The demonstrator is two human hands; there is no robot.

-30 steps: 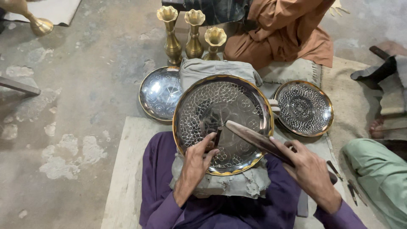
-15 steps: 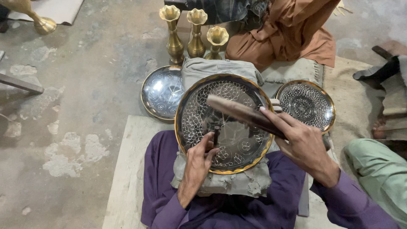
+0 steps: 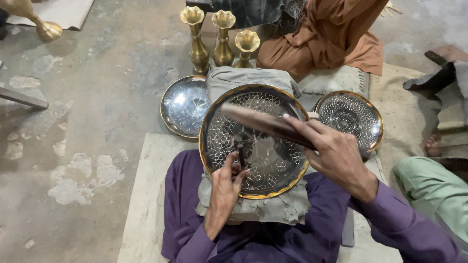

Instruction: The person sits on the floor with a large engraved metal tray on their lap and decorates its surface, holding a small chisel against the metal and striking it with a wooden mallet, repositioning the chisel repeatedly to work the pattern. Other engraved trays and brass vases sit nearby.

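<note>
**Engraving a brass plate**

At frame centre, the left hand (image 3: 228, 179) pinches a small chisel (image 3: 241, 155) upright on the plate (image 3: 253, 141); the right hand (image 3: 336, 153) grips a raised mallet (image 3: 265, 124). Most of the pattern looks cut, though the centre seems unfinished.

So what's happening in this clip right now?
A person in purple sits with a large engraved metal plate on a grey cloth pad in their lap. The left hand holds a small punch upright on the plate; the right hand holds a wooden mallet over it. Two more plates and three brass vases sit beyond.
</note>
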